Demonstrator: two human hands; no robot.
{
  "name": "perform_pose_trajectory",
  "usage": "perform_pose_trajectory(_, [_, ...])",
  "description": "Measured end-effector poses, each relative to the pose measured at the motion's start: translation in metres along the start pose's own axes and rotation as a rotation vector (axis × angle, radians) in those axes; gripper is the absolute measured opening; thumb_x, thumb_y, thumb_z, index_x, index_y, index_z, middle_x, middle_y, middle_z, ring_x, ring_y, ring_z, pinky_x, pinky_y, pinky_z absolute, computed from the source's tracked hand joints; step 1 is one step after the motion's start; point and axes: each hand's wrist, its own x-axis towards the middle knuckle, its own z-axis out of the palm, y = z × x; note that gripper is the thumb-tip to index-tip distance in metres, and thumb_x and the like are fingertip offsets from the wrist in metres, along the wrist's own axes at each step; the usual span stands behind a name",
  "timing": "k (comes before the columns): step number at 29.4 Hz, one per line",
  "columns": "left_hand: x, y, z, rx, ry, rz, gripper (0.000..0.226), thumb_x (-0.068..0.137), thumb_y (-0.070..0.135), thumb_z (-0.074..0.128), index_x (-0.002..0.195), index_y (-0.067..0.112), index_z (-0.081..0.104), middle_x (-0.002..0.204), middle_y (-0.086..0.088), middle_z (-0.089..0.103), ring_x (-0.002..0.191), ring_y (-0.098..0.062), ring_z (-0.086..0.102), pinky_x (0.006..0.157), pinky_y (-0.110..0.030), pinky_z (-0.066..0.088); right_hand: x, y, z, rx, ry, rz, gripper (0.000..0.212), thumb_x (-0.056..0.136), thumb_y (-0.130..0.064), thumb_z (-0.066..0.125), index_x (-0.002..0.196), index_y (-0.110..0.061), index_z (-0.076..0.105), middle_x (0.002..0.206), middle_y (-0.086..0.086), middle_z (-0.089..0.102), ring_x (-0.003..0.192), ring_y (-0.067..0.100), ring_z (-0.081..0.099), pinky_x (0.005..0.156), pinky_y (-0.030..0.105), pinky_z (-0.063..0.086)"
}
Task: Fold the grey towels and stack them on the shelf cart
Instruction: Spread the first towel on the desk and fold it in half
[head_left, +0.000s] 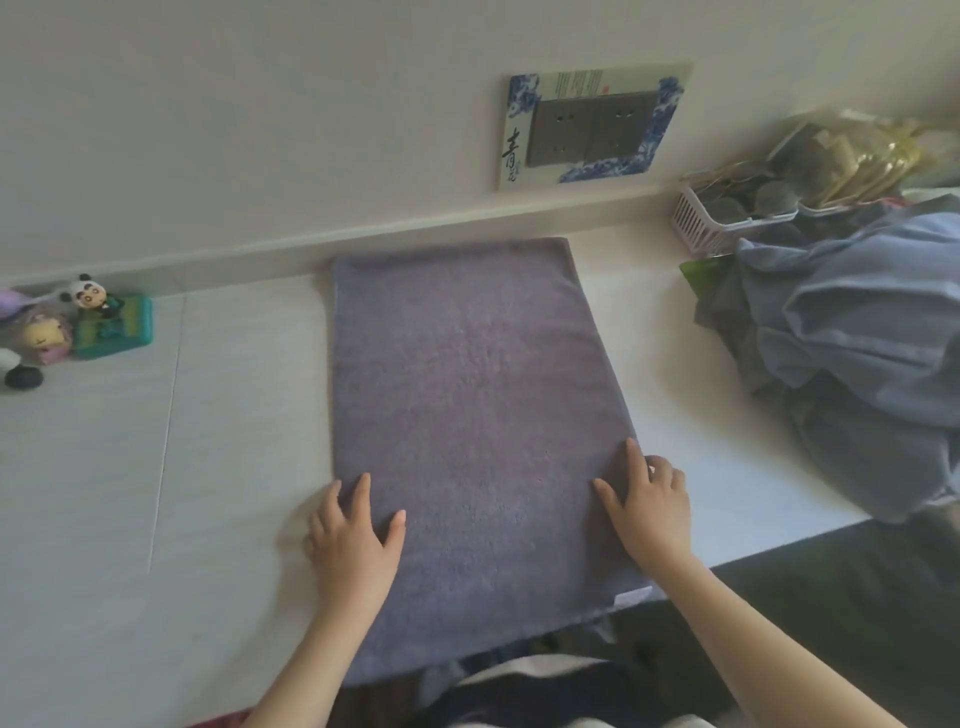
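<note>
Head view: left hand (353, 540) and right hand (649, 506) rest flat on grey towel (467, 395).

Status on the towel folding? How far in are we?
Early. In hand: one grey towel lies flat on the white table, near end hanging over the edge, left hand and right hand pressing flat on it. Whether it is already folded once, I cannot tell. Left: a crumpled pile of towels at right. No shelf cart or finished stack in view.
</note>
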Motion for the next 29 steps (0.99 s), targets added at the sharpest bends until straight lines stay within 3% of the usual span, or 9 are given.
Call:
perform_pose_trajectory(4, [-0.022, -0.005, -0.012, -0.142, -0.016, -0.190, 0.074, 0.073, 0.037, 0.078, 0.131, 0.002, 0.049, 0.118, -0.026, 0.051, 0.105, -0.046, 0.049, 0.083, -0.051, 0.046, -0.018, 0.010, -0.013, 0.211, -0.091, 0.031, 0.071, 0.089, -0.049, 0.051, 0.146, -0.024, 0.018, 0.135, 0.012, 0.043, 0.109, 0.030, 0.056, 0.086, 0.037, 0.050])
perform_pose_trajectory(7, [-0.039, -0.005, -0.015, -0.199, -0.074, -0.328, 0.073, 0.075, 0.047, 0.073, 0.126, 0.003, 0.045, 0.111, -0.021, 0.060, 0.098, -0.042, 0.058, 0.076, -0.045, 0.051, -0.028, 0.022, -0.019, 0.298, -0.161, -0.064, 0.074, 0.089, -0.041, 0.057, 0.147, -0.027, 0.012, 0.141, 0.006, 0.044, 0.116, 0.030, 0.056, 0.090, 0.040, 0.049])
perform_pose_trajectory(12, [-0.053, -0.007, -0.020, -0.356, -0.127, -0.380, 0.045, 0.083, 0.045, 0.065, 0.091, 0.002, 0.055, 0.090, -0.019, 0.066, 0.087, -0.040, 0.061, 0.072, -0.042, 0.050, -0.039, 0.038, -0.027, 0.349, -0.218, -0.217, 0.051, 0.093, -0.024, 0.055, 0.139, -0.025, 0.033, 0.138, 0.004, 0.050, 0.116, 0.028, 0.056, 0.091, 0.033, 0.046])
perform_pose_trajectory(16, [-0.057, -0.010, -0.022, -0.491, -0.051, -0.366, 0.065, 0.085, 0.048, 0.062, 0.113, -0.009, 0.051, 0.111, -0.028, 0.060, 0.102, -0.043, 0.057, 0.085, -0.050, 0.047, -0.044, 0.041, -0.031, 0.427, -0.110, -0.252, 0.029, 0.093, -0.019, 0.055, 0.122, -0.019, 0.052, 0.128, 0.002, 0.058, 0.109, 0.024, 0.058, 0.084, 0.021, 0.039])
perform_pose_trajectory(17, [-0.060, -0.007, -0.025, -0.539, -0.019, -0.363, 0.063, 0.085, 0.048, 0.062, 0.112, -0.007, 0.051, 0.108, -0.027, 0.061, 0.100, -0.043, 0.057, 0.083, -0.050, 0.047, -0.046, 0.043, -0.036, 0.459, -0.083, -0.258, 0.027, 0.093, -0.018, 0.055, 0.120, -0.019, 0.054, 0.127, 0.001, 0.058, 0.108, 0.023, 0.058, 0.083, 0.020, 0.039])
perform_pose_trajectory(19, [-0.066, -0.002, -0.035, -0.639, 0.041, -0.355, 0.051, 0.083, 0.049, 0.064, 0.092, 0.000, 0.053, 0.084, -0.021, 0.060, 0.080, -0.038, 0.058, 0.065, -0.043, 0.043, -0.049, 0.042, -0.043, 0.531, -0.031, -0.250, 0.025, 0.092, -0.017, 0.057, 0.118, -0.017, 0.056, 0.124, 0.001, 0.059, 0.104, 0.022, 0.058, 0.082, 0.020, 0.040])
perform_pose_trajectory(21, [-0.072, 0.002, -0.047, -0.721, 0.122, -0.357, 0.053, 0.079, 0.050, 0.064, 0.078, 0.000, 0.046, 0.068, -0.019, 0.048, 0.063, -0.030, 0.047, 0.055, -0.039, 0.033, -0.053, 0.044, -0.052, 0.600, 0.027, -0.246, 0.023, 0.091, -0.016, 0.057, 0.115, -0.017, 0.057, 0.117, 0.002, 0.061, 0.089, 0.016, 0.058, 0.073, 0.015, 0.041])
perform_pose_trajectory(24, [-0.081, 0.006, -0.064, -0.804, 0.224, -0.370, 0.044, 0.085, 0.035, 0.068, 0.076, -0.002, 0.047, 0.066, -0.014, 0.044, 0.063, -0.023, 0.039, 0.055, -0.038, 0.030, -0.058, 0.045, -0.068, 0.690, 0.098, -0.215, 0.019, 0.091, -0.016, 0.058, 0.110, -0.018, 0.057, 0.100, 0.000, 0.063, 0.071, 0.000, 0.051, 0.059, 0.009, 0.035])
perform_pose_trajectory(29, [-0.071, 0.011, -0.095, -0.981, 0.356, -0.343, 0.023, 0.086, 0.027, 0.068, 0.092, 0.008, 0.056, 0.079, -0.001, 0.060, 0.072, -0.014, 0.053, 0.066, -0.031, 0.041, -0.054, 0.029, -0.096, 0.862, 0.206, -0.247, 0.008, 0.091, -0.019, 0.059, 0.095, -0.026, 0.060, 0.091, -0.021, 0.060, 0.080, -0.017, 0.053, 0.063, -0.001, 0.037])
